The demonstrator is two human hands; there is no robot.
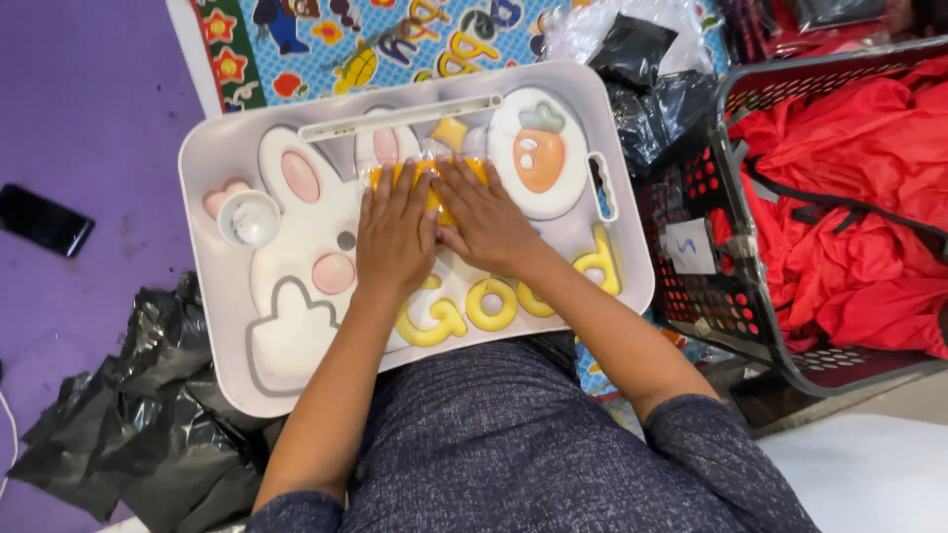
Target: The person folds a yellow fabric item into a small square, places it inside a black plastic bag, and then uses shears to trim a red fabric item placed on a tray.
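A purple floor mat (89,118) covers the left of the scene, with a dark phone (44,219) lying flat on it. Beyond it lies a bright play mat (395,39) printed with cartoon figures on blue. Crumpled black plastic bags (138,424) pile up at lower left, and more black bags (647,79) sit at the top beside clear wrapping. At right, a dark perforated basket (706,296) brims with red fabric (849,207). Pale flooring (869,474) shows at lower right under even, soft light.
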